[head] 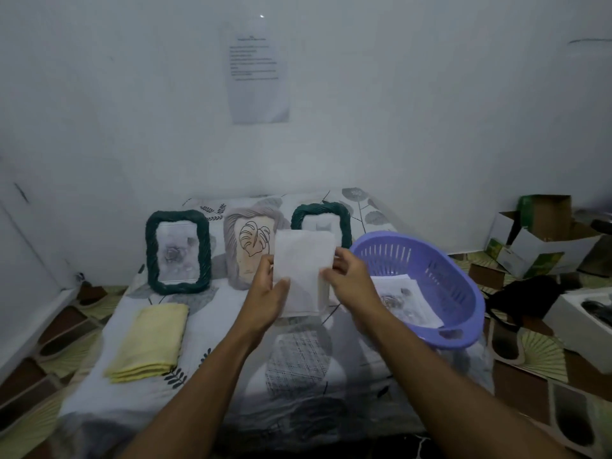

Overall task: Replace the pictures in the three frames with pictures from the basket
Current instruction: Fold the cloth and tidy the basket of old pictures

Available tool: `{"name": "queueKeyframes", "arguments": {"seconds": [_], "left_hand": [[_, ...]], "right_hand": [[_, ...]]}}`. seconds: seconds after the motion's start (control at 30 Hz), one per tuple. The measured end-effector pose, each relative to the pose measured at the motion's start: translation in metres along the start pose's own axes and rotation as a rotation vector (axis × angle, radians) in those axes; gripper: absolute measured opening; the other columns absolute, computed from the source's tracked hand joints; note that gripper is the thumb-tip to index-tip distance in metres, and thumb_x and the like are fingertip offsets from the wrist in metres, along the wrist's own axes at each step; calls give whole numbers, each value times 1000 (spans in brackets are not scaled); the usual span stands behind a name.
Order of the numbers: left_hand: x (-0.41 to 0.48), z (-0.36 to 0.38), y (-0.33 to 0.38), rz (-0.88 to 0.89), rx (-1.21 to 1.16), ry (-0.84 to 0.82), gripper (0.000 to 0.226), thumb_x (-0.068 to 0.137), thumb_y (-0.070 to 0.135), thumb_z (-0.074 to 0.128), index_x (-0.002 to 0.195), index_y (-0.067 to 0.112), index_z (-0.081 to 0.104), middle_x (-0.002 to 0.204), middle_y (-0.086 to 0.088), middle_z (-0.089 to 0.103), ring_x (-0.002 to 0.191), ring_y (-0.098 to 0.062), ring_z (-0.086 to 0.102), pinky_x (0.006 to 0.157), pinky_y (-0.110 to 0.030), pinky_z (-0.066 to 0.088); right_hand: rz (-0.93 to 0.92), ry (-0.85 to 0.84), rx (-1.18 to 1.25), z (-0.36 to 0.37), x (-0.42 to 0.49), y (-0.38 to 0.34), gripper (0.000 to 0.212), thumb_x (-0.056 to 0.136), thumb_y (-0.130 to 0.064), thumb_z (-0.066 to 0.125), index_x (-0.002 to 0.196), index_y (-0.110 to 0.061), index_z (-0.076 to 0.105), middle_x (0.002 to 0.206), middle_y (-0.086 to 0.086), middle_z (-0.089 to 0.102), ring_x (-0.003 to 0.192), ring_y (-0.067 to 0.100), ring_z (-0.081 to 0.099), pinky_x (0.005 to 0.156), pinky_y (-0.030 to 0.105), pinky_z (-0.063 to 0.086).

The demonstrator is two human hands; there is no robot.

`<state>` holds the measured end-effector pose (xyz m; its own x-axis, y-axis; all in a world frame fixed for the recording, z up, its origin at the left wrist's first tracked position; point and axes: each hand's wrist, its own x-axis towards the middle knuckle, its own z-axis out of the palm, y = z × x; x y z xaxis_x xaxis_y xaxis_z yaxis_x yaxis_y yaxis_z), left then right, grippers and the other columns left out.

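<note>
Two hands hold white sheet upright above table: left hand pinches its left edge, thumb on front; right hand grips right edge, fingers curled round it. Sheet's facing side blank; it hides part of right green frame. Left green frame with flower picture and middle grey frame with leaf drawing stand beside it at back. Purple basket just right of hands, loose pictures inside. Folded yellow cloth lies front left
</note>
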<state>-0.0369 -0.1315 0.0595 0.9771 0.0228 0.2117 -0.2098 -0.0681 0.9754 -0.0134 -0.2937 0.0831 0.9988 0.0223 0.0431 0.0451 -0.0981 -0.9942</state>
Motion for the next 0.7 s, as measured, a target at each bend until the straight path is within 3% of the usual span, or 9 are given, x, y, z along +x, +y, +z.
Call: {"name": "queueKeyframes", "arguments": {"seconds": [0.1, 0.2, 0.27, 0.37, 0.47, 0.53, 0.63, 0.7], "left_hand": [[-11, -11, -27, -69, 70, -1, 34, 96, 12, 50, 126, 25, 41, 123, 1, 58, 114, -17, 57, 84, -26, 52], [-23, -13, -43, -91, 56, 21, 44, 95, 5, 49, 135, 18, 35, 126, 4, 56, 109, 0, 56, 76, -11, 49], [-20, -17, -49, -90, 52, 58, 41, 96, 5, 48, 133, 18, 36, 127, 0, 56, 111, -5, 56, 79, -14, 51], [-12, -21, -54, -71, 96, 79, 31, 96, 9, 48, 124, 20, 38, 125, -3, 56, 114, -15, 56, 92, -32, 52], [-11, -16, -55, -17, 216, 82, 34, 95, 3, 46, 123, 18, 33, 118, 3, 55, 108, -7, 56, 85, -13, 48], [-12, -12, -51, 28, 300, 189, 40, 91, 0, 50, 117, 20, 28, 110, 5, 51, 100, -10, 55, 78, -10, 45], [-10, -12, -51, 171, 565, 395, 37, 80, -2, 60, 104, 17, 40, 110, 0, 41, 101, -13, 45, 86, -20, 38], [-8, -13, -49, 192, 563, 339, 29, 80, -1, 60, 100, 17, 49, 110, 0, 44, 99, -12, 47, 87, -23, 43]], "right_hand": [[35, 4, -39, 28, -9, 23, 28, 93, 1, 51, 112, -20, 55, 112, -1, 63, 102, 16, 59, 89, 34, 51], [43, -16, -86, 41, -16, 46, 32, 92, 3, 49, 116, -18, 54, 116, 1, 64, 104, 16, 60, 90, 35, 53], [8, -6, -51, 44, -15, 49, 35, 91, 5, 46, 115, -20, 53, 112, -1, 64, 103, 12, 60, 85, 28, 53], [-15, 16, 18, 49, -11, 49, 35, 92, 6, 44, 114, -21, 52, 110, -6, 65, 101, 7, 61, 83, 27, 53], [-13, 6, 2, 51, -10, 53, 30, 94, 2, 43, 110, -21, 54, 107, -7, 65, 98, 6, 61, 73, 20, 51], [-37, 32, -26, 51, -10, 52, 28, 94, 0, 44, 105, -21, 58, 104, -10, 66, 94, 5, 61, 68, 19, 49], [-92, 88, -51, 51, -9, 45, 26, 93, -2, 48, 98, -24, 61, 99, -12, 66, 88, 8, 62, 69, 29, 55], [-83, 65, -38, 50, -8, 40, 26, 93, -6, 51, 94, -29, 62, 98, -8, 69, 89, 16, 65, 78, 42, 57]]}}
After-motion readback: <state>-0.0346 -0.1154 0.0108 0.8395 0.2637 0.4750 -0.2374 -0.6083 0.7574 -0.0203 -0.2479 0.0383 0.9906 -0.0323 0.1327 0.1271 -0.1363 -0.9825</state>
